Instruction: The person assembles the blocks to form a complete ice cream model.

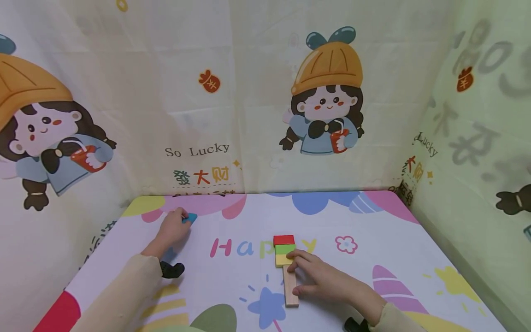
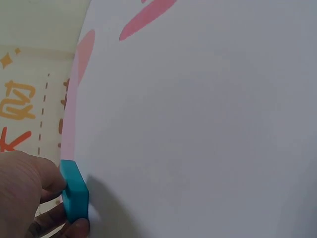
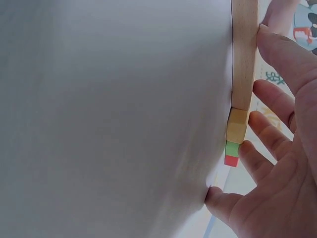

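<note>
In the head view my left hand (image 1: 175, 229) pinches a teal block (image 1: 191, 217) at the table's far left. The left wrist view shows this teal block (image 2: 75, 192) with angled edges, gripped between thumb and fingertips. Nearer the middle, a red block (image 1: 284, 240), a green block (image 1: 285, 249) and a yellow block (image 1: 283, 260) lie in a row, with a plain wooden strip (image 1: 290, 288) at the near end. My right hand (image 1: 317, 275) lies along their right side. Its spread fingertips touch the wooden strip (image 3: 244, 59) and the yellow block (image 3: 237, 125) in the right wrist view.
The white table mat (image 1: 232, 286) carries printed letters, stars and coloured shapes. A cloth with cartoon figures (image 1: 327, 97) hangs behind the table and along both sides.
</note>
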`<state>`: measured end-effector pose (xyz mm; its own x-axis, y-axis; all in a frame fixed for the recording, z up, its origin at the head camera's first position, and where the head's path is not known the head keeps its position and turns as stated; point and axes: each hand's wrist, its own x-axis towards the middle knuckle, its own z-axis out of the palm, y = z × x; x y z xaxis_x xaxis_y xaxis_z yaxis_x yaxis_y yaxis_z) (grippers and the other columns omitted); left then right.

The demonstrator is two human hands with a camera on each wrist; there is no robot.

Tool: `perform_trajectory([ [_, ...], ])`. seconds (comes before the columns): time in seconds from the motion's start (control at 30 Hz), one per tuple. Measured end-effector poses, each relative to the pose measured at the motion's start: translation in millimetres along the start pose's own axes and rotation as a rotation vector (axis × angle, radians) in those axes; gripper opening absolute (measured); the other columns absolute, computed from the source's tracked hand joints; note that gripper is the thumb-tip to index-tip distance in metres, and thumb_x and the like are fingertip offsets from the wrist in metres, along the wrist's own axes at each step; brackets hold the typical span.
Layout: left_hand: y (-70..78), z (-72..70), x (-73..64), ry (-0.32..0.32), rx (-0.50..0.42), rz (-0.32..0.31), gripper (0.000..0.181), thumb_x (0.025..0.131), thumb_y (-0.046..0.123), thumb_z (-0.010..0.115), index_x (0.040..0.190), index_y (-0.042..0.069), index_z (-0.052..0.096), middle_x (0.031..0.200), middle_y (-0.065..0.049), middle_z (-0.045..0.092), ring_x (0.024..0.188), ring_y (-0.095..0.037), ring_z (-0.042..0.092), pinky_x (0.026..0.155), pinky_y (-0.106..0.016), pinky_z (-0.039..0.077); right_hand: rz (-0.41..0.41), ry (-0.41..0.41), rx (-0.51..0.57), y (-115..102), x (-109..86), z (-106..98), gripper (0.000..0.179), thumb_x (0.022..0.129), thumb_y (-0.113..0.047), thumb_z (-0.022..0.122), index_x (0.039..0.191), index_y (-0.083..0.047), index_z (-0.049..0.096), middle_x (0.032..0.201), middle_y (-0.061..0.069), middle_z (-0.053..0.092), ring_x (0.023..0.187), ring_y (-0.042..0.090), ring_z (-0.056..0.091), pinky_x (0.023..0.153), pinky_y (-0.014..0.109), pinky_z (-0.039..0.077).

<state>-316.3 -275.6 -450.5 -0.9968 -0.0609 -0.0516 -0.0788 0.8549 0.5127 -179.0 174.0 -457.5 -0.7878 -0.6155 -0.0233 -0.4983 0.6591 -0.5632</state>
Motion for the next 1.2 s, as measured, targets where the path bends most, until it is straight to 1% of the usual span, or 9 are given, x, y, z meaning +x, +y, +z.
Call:
perform_trajectory([
  [0.3, 16.3, 11.3, 1.7, 0.009, -0.019, 0.050, 0.034, 0.099, 0.011, 0.057, 0.127, -0.006, 0.050, 0.122, -0.027, 0.053, 0.110, -0.041, 0.052, 0.104, -0.061, 0.048, 0.006, 0.001, -0.004, -1.8, -0.3, -0.7, 0.032, 0.091, -0.045, 0.077, 0.115, -0.033, 0.060, 0.152, -0.007, 0.046, 0.140, 0.023, 0.045, 0.117, 0.048, 0.041],
  [0.47, 25.5, 18.2, 2.2, 0.021, -0.024, 0.076, 0.032, 0.099, 0.010, 0.058, 0.126, -0.006, 0.052, 0.120, -0.026, 0.055, 0.107, -0.040, 0.053, 0.102, -0.058, 0.050, -0.004, 0.003, -0.003, -1.3, -0.3, -0.4, 0.031, 0.091, -0.043, 0.078, 0.115, -0.033, 0.060, 0.152, -0.007, 0.046, 0.140, 0.023, 0.045, 0.117, 0.048, 0.041],
  [0.67, 38.0, 24.1, 2.2, 0.018, -0.035, 0.084, 0.031, 0.098, 0.010, 0.060, 0.125, -0.006, 0.052, 0.120, -0.025, 0.054, 0.108, -0.039, 0.053, 0.102, -0.058, 0.050, -0.008, 0.005, -0.005, 0.5, -0.1, 0.8, 0.031, 0.091, -0.044, 0.077, 0.115, -0.033, 0.060, 0.152, -0.007, 0.046, 0.140, 0.023, 0.045, 0.117, 0.047, 0.040],
  [0.9, 47.5, 31.4, 2.7, 0.006, -0.045, 0.108, 0.030, 0.098, 0.010, 0.059, 0.124, -0.004, 0.053, 0.120, -0.025, 0.054, 0.109, -0.038, 0.053, 0.102, -0.056, 0.051, -0.006, 0.007, -0.002, 0.3, -0.1, 1.5, 0.031, 0.091, -0.043, 0.078, 0.114, -0.033, 0.060, 0.152, -0.007, 0.046, 0.140, 0.023, 0.045, 0.117, 0.047, 0.041],
  [1.03, 53.0, 35.9, 2.0, 0.014, -0.051, 0.142, 0.028, 0.098, 0.009, 0.058, 0.122, -0.005, 0.054, 0.118, -0.025, 0.055, 0.105, -0.037, 0.054, 0.100, -0.056, 0.051, -0.007, 0.010, -0.013, -0.8, -0.2, 1.4, 0.031, 0.091, -0.041, 0.078, 0.114, -0.033, 0.060, 0.152, -0.007, 0.046, 0.139, 0.023, 0.046, 0.117, 0.047, 0.041],
  [1.2, 61.6, 43.4, 1.5, 0.026, -0.065, 0.156, 0.025, 0.097, 0.008, 0.059, 0.119, -0.004, 0.055, 0.114, -0.022, 0.056, 0.101, -0.034, 0.054, 0.096, -0.053, 0.053, -0.008, 0.010, -0.013, -1.2, -0.5, 0.6, 0.030, 0.091, -0.040, 0.078, 0.114, -0.033, 0.060, 0.152, -0.007, 0.046, 0.139, 0.022, 0.046, 0.117, 0.047, 0.041],
])
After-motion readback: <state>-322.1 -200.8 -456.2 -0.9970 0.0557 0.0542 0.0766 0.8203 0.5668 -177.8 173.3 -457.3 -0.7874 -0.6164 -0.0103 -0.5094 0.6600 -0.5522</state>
